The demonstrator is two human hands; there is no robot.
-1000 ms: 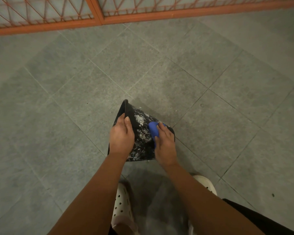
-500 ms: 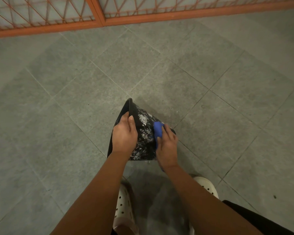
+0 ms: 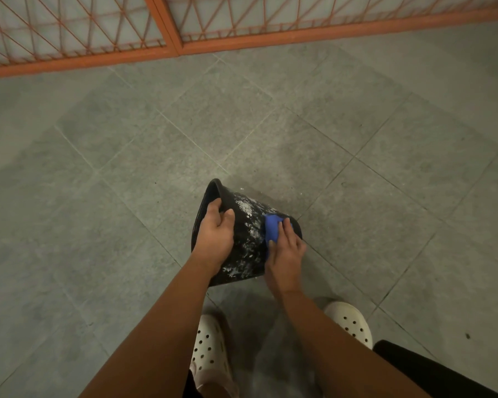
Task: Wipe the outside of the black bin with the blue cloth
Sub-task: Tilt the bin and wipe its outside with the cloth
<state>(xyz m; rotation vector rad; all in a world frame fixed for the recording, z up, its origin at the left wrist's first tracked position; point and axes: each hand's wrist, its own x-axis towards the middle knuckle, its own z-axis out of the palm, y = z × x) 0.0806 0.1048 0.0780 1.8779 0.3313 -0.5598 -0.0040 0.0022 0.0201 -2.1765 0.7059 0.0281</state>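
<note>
The black bin [image 3: 249,237] sits in the lower centre of the frame, tipped on its side. Its open mouth faces left and its narrower base points right. It is a round, tapered plastic bin, and white flecks and smears cover its upward-facing side wall. The left hand [image 3: 216,237] grips its rim, fingers curled over the edge. The blue cloth [image 3: 271,230] is a small bunched wad lying against the outer wall near the base end. The right hand [image 3: 286,252] holds it there and covers much of it.
</note>
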